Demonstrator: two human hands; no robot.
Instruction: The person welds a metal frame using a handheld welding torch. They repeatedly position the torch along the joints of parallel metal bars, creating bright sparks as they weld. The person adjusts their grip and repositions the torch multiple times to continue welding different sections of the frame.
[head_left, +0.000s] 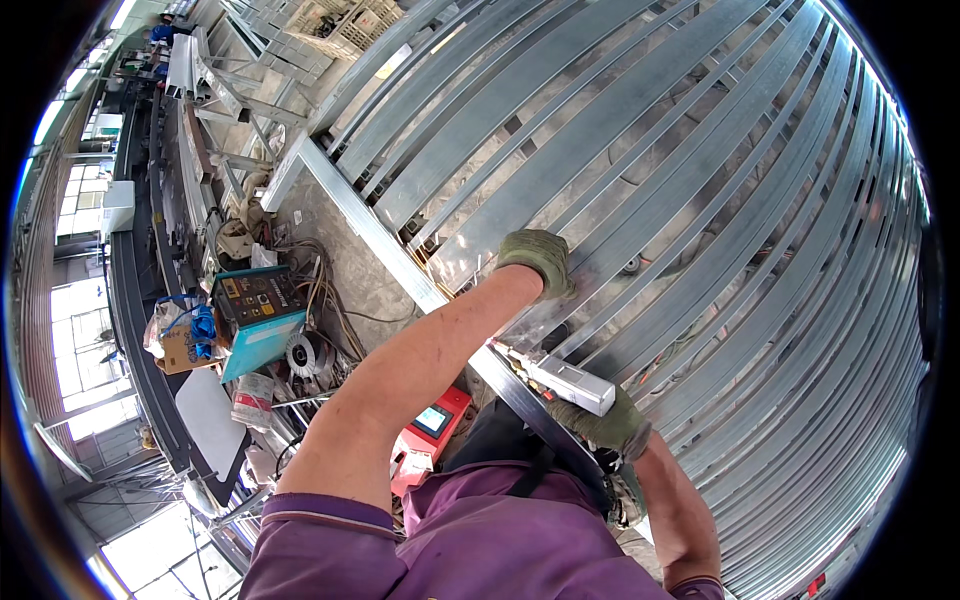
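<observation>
While my gloved left hand (538, 262) presses flat on a long galvanized steel strip (640, 215), my gloved right hand (607, 422) grips a short silver rectangular metal tube (570, 383) just below it.

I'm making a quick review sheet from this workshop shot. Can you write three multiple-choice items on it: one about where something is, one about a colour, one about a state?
1. Where does the left hand rest?
A. On the slatted metal frame
B. On the teal machine
C. On the red device

2. What colour are the work gloves?
A. Orange
B. Olive green
C. White

3. What is the state of the right hand?
A. Open and empty
B. Closed around a short piece of square metal tube
C. Flat on the floor

Answers:
1. A, the gloved palm presses on a bar of the metal frame, well apart from the teal machine on the floor.
2. B, both gloves show a dull green knit.
3. B, the fingers wrap the square tube, held close to the frame's edge rail.
</observation>
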